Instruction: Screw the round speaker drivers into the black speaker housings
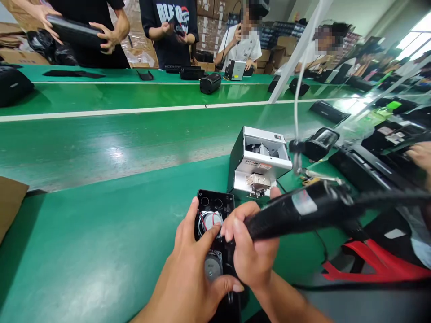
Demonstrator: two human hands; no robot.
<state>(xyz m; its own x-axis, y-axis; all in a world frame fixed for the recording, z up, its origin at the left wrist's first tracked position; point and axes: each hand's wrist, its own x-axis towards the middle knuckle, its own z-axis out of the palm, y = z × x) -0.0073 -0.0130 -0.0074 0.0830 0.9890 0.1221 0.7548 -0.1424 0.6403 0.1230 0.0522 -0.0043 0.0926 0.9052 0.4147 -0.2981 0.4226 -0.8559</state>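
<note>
A black speaker housing [227, 202] lies on the green bench before me, its inner side up. Two round speaker drivers [213, 265] sit in it, and thin red wires show at the upper one. My left hand [188, 264] grips the housing from the left, with its fingers spread across the edge and over the drivers. Wrapped in my right hand [254, 255] is a black electric screwdriver [286, 217], tilted with its cord end to the right. Its tip is hidden behind my fingers, so I cannot tell whether it touches the housing.
A silver-and-black screw feeder [257, 161] stands just beyond the housing. Black speaker units [321, 142] lie to the right, near a red object [370, 260]. A cardboard piece [10, 202] is at the left edge. Across the green line, other people handle black parts.
</note>
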